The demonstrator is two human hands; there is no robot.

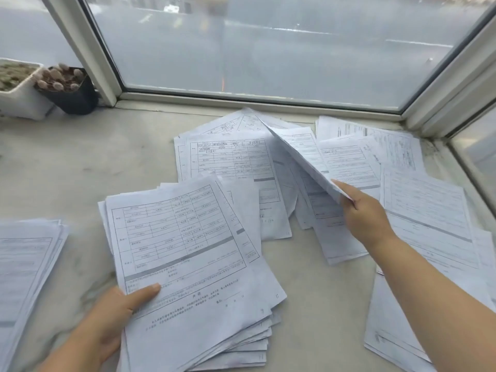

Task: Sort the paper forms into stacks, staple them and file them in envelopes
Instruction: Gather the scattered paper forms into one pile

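**Both hands on the forms**

My right hand pinches the near corner of one sheet, fingers curled on it, lifting it tilted above the loose forms spread under the window. My left hand grips the near-left corner of the fanned stack, thumb flat on top. Another stack lies far left on the counter, more sheets beside my right arm. Two plant pots sit in the far-left corner
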